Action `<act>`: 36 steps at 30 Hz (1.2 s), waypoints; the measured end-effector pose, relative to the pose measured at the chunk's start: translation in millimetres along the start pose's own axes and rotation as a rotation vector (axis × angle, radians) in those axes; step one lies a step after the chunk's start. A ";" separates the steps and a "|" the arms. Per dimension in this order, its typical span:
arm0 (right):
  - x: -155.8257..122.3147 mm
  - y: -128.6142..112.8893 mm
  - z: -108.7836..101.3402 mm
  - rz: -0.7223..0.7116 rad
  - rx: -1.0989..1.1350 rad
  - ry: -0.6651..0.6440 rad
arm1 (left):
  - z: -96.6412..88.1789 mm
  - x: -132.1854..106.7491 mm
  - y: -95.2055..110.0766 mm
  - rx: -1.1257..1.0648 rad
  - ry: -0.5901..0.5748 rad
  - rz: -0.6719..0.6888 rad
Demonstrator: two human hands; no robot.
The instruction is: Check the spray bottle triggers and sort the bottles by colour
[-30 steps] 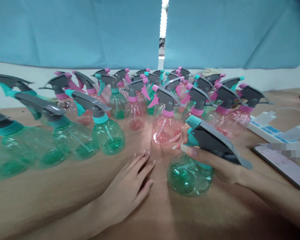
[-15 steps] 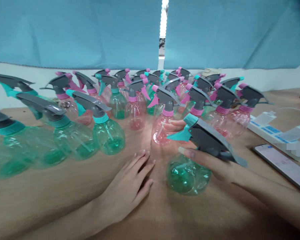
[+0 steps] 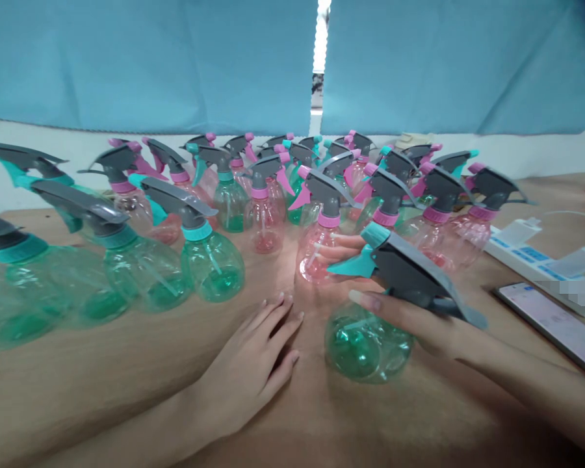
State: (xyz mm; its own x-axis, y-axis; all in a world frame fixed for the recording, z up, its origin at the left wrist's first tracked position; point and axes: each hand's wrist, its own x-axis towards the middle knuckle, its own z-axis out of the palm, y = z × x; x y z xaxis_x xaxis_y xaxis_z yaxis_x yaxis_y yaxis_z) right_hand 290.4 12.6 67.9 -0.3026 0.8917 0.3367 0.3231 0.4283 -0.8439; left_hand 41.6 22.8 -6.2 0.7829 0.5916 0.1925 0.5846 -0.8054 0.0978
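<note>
My right hand (image 3: 409,312) is around the neck of a green spray bottle (image 3: 365,348), thumb on the near side and fingers stretched out behind. This bottle has a grey head and turquoise trigger, and it leans a little on the table. My left hand (image 3: 253,354) lies flat on the wood left of it, fingers loosely apart, holding nothing. Just beyond my right fingers stands a pink spray bottle (image 3: 316,250), partly covered by them. Another green spray bottle (image 3: 213,266) stands past my left hand, at the end of a green row.
Several pink and green spray bottles crowd the back of the wooden table (image 3: 141,383). At the right lie a phone (image 3: 550,325) and a white power strip (image 3: 531,253) with plugs. A blue curtain (image 3: 151,65) hangs behind.
Behind the held bottle, the fingers of my right hand show slightly farther apart. My left hand and the standing bottles stay where they were.
</note>
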 end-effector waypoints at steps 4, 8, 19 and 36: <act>0.9 1.8 0.3 0.007 -0.021 0.011 | 0.4 -0.2 -0.5 -0.011 0.009 0.001; 2.9 -2.9 2.0 -0.024 0.007 -0.019 | -0.9 0.2 0.1 -0.016 -0.004 0.000; -3.0 -0.3 -0.3 0.073 -0.035 -0.032 | -0.6 -0.5 0.3 -0.039 0.015 -0.009; -2.4 -2.3 1.6 0.001 -0.003 -0.024 | -2.0 0.2 1.8 -0.036 0.015 -0.004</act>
State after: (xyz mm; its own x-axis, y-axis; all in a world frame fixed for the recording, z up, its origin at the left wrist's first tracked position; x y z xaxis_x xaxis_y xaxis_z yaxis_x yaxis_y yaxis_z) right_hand 289.0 9.3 68.3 -0.3232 0.8886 0.3255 0.3261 0.4274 -0.8432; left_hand 42.3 21.4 -4.0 0.7768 0.5948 0.2069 0.5797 -0.8037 0.1339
